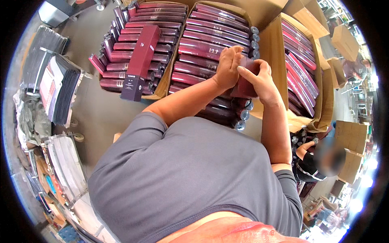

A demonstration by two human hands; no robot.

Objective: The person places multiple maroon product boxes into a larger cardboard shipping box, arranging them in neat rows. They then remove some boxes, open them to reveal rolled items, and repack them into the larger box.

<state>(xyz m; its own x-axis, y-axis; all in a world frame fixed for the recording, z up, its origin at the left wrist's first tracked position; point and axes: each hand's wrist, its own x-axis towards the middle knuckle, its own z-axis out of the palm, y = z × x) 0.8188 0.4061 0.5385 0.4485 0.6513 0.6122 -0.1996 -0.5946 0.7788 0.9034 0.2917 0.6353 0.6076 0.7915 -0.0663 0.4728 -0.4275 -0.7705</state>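
My right hand is closed on a dark red carton, its thumb lying across the near side and its fingers bent round the far edge. My left hand is at the carton's left side, fingers stretched out; whether the palm touches it is hard to tell. Below both hands, rows of glossy dark red tubes with clear round ends fill a cardboard box. A long dark red and purple carton lies across more shiny tubes on the left.
Another cardboard box on the right holds more dark red tubes. At the left stands a cart with stacked dark sheets. A co-worker in black is at the lower right, near brown cartons.
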